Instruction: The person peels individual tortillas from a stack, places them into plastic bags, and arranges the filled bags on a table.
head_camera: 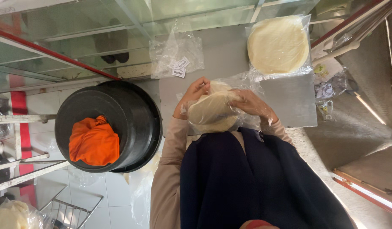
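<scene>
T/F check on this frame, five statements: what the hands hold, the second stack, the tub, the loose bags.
1. Both hands grip a round stack of flatbreads in clear plastic. True: left hand and right hand hold it from either side.
2. A second bagged stack lies on the grey table. True.
3. The black tub holds a blue cloth. False: the cloth is orange.
4. The second stack lies inside the black tub. False: it is on the table, apart from the tub.
5. Empty clear bags lie on the table beyond the hands. True.
</scene>
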